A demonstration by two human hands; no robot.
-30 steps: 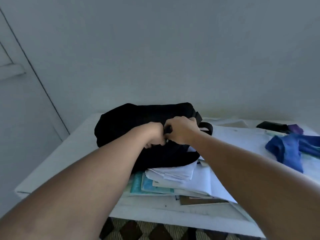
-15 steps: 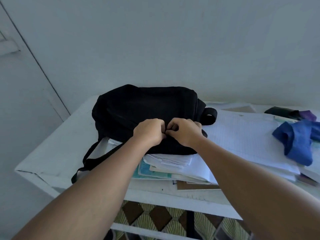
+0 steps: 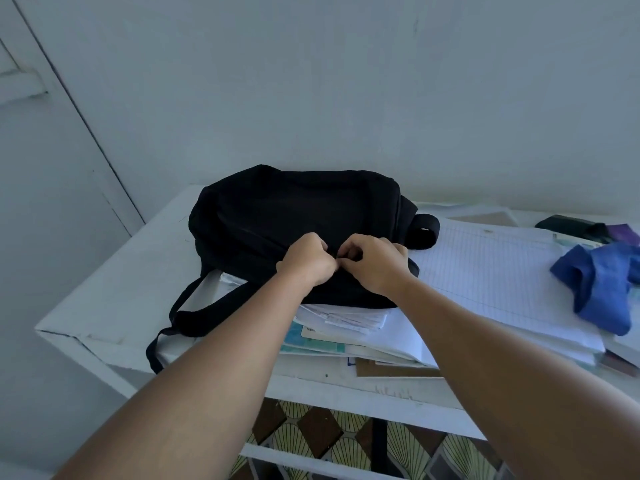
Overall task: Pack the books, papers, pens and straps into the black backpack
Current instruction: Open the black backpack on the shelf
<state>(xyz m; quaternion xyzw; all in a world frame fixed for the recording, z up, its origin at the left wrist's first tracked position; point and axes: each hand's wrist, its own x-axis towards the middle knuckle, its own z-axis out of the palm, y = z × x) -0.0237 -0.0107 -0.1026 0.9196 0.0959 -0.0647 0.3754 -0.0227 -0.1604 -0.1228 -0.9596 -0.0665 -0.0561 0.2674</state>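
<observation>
Your left hand (image 3: 306,259) and right hand (image 3: 372,263) pinch the black backpack (image 3: 294,216) mid-frame, fingers curled; papers (image 3: 485,271), books (image 3: 318,344) still unpacked on table (image 3: 114,306).

I see open tabletop (image 3: 114,299) left of the black backpack (image 3: 294,209), crossed only by its shoulder strap (image 3: 194,317) trailing over the near edge. To the right, ruled paper (image 3: 491,271) and a blue cloth (image 3: 602,289) cover the surface, and the wall (image 3: 346,98) stands close behind.
</observation>
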